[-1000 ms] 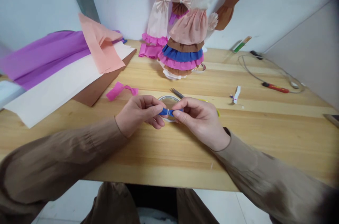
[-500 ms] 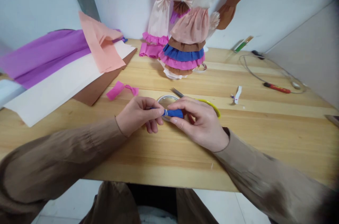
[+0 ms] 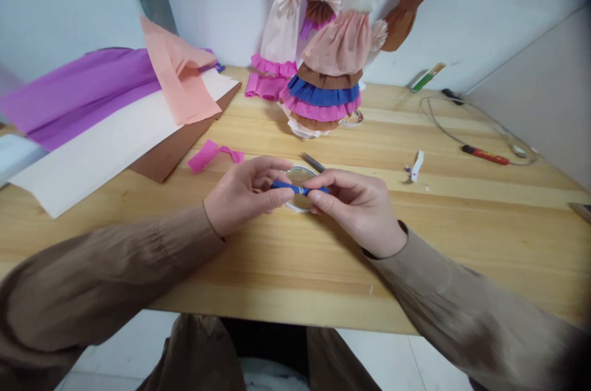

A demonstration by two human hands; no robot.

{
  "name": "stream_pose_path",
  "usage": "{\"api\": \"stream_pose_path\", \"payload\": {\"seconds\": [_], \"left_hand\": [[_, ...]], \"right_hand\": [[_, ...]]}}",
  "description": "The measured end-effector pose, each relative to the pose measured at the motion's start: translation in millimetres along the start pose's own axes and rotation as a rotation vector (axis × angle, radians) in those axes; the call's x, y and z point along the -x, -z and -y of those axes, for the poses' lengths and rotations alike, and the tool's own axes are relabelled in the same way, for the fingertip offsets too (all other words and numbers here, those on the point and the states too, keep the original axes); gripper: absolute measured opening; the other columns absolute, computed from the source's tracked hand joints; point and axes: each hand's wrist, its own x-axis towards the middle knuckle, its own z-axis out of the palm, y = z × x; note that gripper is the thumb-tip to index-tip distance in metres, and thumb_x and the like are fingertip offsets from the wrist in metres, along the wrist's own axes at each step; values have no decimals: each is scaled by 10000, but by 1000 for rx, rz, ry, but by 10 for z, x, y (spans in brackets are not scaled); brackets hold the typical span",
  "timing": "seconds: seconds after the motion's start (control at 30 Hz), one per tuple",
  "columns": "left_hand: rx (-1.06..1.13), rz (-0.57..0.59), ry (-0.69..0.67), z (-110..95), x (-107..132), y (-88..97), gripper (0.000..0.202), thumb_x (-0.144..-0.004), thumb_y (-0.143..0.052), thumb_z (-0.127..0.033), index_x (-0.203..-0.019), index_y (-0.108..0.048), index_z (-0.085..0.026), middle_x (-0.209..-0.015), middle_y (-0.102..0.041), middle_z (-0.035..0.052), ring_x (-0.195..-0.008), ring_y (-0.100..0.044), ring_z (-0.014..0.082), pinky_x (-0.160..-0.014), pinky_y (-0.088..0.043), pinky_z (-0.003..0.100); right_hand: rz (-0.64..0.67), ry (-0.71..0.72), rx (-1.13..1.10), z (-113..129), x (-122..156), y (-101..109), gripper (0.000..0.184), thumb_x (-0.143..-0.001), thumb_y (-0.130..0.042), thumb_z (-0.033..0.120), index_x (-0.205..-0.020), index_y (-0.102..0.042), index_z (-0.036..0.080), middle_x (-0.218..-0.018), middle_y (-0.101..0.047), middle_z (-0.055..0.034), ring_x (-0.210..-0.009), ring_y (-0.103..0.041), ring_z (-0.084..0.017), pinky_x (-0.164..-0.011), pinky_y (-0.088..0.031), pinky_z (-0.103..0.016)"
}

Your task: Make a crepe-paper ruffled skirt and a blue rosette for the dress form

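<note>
Between my two hands is a narrow bundle of folded blue crepe paper (image 3: 300, 189), tied round the middle with white thread. My left hand (image 3: 252, 194) has its left end between thumb and fingers. The thumb and fingertips of my right hand (image 3: 357, 203) pinch the other end. Right beneath the bundle lies a roll of tape (image 3: 300, 209), partly covered by my fingers. The grey blades of a pair of scissors (image 3: 313, 162) stick out behind my right hand, which hides their handles.
Purple, white, peach and brown paper sheets (image 3: 101, 138) lie on the left. A pink paper strip (image 3: 210, 156) is nearer. At the back stands a ruffled paper dress (image 3: 339, 46). A red-handled tool with a cord (image 3: 487, 155), a white scrap (image 3: 418, 166) and a green brush (image 3: 427, 78) are rightward.
The bundle has turned: its wide fanned end, earlier toward my right hand, now lies toward the left. My right fingers have closed on its narrow end. The scissors' yellow handle is now hidden.
</note>
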Motion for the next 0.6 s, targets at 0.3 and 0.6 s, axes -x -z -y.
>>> {"api": "stream_pose_path", "payload": {"seconds": [0.3, 0.6], "left_hand": [[96, 44, 159, -36, 0, -2, 189, -675, -793, -255, -657, -670, -112, -627, -710, 36, -502, -639, 105, -484, -528, 190], [334, 60, 286, 26, -34, 34, 202, -614, -820, -218, -725, -691, -108, -642, -718, 41, -535, -665, 118, -516, -534, 201]], "right_hand": [[39, 10, 8, 6, 16, -7, 133, -818, -719, 332, -812, -725, 199, -608, -656, 0, -508, -586, -120, -487, -494, -276], [3, 56, 81, -17, 30, -6, 102, -821, -708, 301, -831, -740, 204, -732, -698, -27, -593, -598, -140, -551, -523, -318]]}}
